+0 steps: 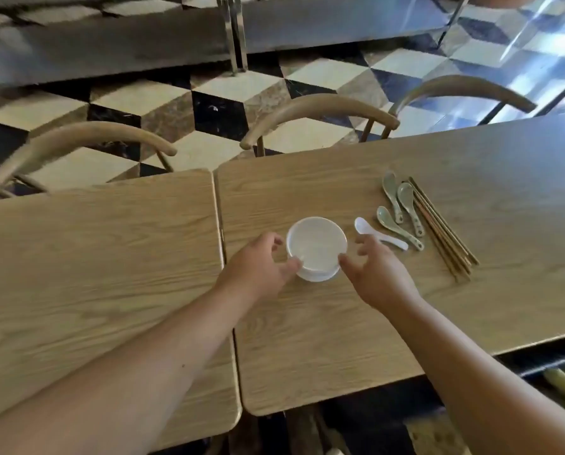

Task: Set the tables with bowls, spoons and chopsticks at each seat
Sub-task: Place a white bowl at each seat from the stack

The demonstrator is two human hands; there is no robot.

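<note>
Bowls [316, 244] between left and right fingers [291, 267]

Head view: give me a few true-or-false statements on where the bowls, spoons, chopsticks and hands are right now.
1. The white bowl stack sits on the right table. True.
2. The chopsticks lie left of the bowls. False: they lie to the right, beyond the spoons.
3. Three green spoons lie on the table. True.
4. The right hand holds the white spoon. False: the spoon lies on the table, and the hand is at the stack's right side.
5. The left hand grips the stack's left side. True.
</note>
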